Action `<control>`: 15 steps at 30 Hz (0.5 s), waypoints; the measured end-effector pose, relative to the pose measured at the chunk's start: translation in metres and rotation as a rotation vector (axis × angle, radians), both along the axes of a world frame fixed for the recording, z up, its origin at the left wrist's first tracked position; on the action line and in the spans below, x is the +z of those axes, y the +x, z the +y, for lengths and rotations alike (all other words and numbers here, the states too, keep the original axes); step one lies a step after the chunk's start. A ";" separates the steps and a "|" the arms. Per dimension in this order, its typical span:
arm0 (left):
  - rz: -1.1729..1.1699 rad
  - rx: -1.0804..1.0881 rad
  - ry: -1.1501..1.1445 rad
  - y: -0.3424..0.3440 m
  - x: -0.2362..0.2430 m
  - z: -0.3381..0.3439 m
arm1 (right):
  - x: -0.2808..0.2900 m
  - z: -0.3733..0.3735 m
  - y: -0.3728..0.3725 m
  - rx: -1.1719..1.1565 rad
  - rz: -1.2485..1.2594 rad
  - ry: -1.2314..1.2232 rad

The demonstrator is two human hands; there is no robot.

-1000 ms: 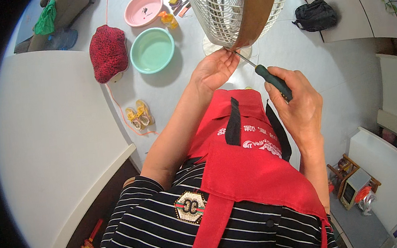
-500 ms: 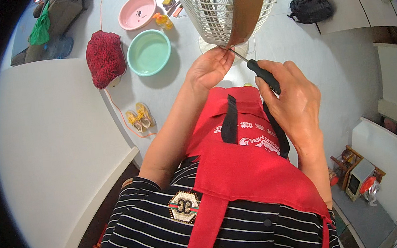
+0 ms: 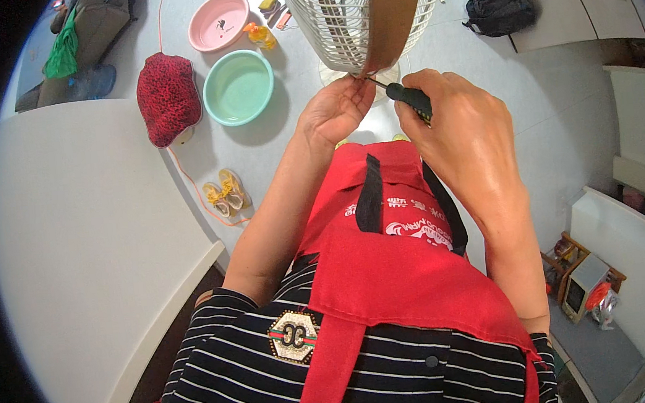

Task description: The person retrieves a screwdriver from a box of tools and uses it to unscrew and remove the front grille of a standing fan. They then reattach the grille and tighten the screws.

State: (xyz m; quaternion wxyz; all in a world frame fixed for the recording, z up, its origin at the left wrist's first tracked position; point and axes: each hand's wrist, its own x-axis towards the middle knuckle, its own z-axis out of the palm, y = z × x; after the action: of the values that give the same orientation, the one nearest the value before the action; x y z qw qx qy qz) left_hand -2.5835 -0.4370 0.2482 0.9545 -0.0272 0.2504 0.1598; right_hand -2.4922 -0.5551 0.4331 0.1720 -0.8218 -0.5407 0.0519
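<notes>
A white electric fan [image 3: 326, 24] with a wire guard stands in front of me, a brown band [image 3: 392, 15] running around its rim. At the bottom of that band is my left hand [image 3: 336, 113], palm up, its fingertips closed on the rim's lower edge. My right hand [image 3: 465, 124] grips a screwdriver [image 3: 410, 102] by its dark handle. The thin shaft points up and left to the same spot on the rim, beside my left fingertips. Whatever the tip meets there is too small to make out.
On the floor to the left are a green basin [image 3: 239, 87], a pink basin [image 3: 218, 22], a yellow-orange bottle [image 3: 260, 36], a red-and-black covered bundle [image 3: 169, 100] and yellow shoes [image 3: 226, 193]. An orange cord [image 3: 197, 185] runs past them. A black backpack [image 3: 500, 11] lies at the far right.
My right hand has moved slightly up and left with the screwdriver, its grip now covering more of the handle. My left hand stays at the fan's rim.
</notes>
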 end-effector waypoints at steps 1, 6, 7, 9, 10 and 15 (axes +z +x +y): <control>-0.014 0.005 0.016 0.000 0.000 -0.001 | -0.002 0.001 0.001 0.011 -0.004 0.010; -0.021 0.004 -0.012 0.000 -0.006 -0.001 | -0.002 0.008 0.002 0.018 0.009 -0.021; -0.037 -0.008 -0.016 -0.001 -0.009 0.000 | -0.002 0.010 0.002 0.019 0.006 -0.037; -0.004 0.000 -0.053 0.000 -0.001 0.000 | -0.002 0.012 0.003 0.007 -0.009 -0.073; 0.044 0.020 -0.083 0.001 0.016 -0.002 | -0.004 0.013 0.004 -0.005 -0.022 -0.092; -0.268 -0.001 -0.081 0.000 0.016 0.004 | -0.001 0.017 0.003 -0.064 0.005 -0.169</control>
State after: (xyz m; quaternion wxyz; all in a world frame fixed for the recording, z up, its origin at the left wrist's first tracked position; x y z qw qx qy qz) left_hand -2.5839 -0.4333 0.2637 0.9776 -0.0867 0.1267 0.1440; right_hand -2.4890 -0.5386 0.4320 0.1047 -0.8502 -0.5074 0.0938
